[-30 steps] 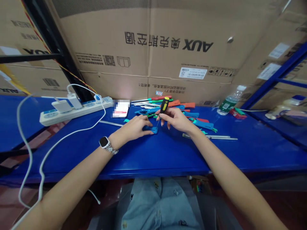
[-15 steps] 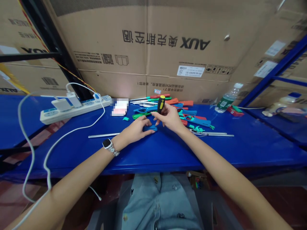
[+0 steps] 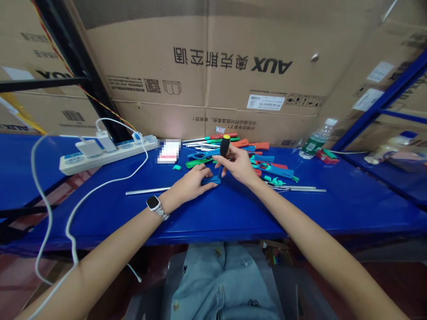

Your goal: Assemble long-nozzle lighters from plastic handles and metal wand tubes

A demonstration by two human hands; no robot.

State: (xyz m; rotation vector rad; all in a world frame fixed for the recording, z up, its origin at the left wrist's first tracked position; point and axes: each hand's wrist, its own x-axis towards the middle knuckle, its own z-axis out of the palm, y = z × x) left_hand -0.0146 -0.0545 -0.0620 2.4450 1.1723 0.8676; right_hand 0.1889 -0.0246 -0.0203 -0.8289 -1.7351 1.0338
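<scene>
My right hand (image 3: 237, 165) is closed around a screwdriver (image 3: 225, 146) with a black and yellow handle. The screwdriver stands nearly upright, its thin shaft pointing down at a blue plastic handle (image 3: 213, 179). Against the tabletop, my left hand (image 3: 191, 183) grips that blue piece between thumb and fingers, which partly cover it. Whether the tip touches the piece, I cannot tell. Just beyond both hands lies a pile of what look like long-reach lighters (image 3: 275, 170) in blue, red, orange and green. A thin metal tube (image 3: 147, 190) lies left of my left hand.
A white power strip (image 3: 76, 162) with plugged-in chargers and a loose white cable (image 3: 110, 178) occupies the left. At the back right stand a water bottle (image 3: 316, 140) and a red box (image 3: 326, 156). Small turquoise scraps (image 3: 274, 181) and metal rods (image 3: 300, 189) lie right. Cardboard (image 3: 213, 89) walls the back.
The screwdriver handle has tilted slightly, and its shaft now shows above the blue piece. Both hands keep their grips. The whole view has shifted a little.
</scene>
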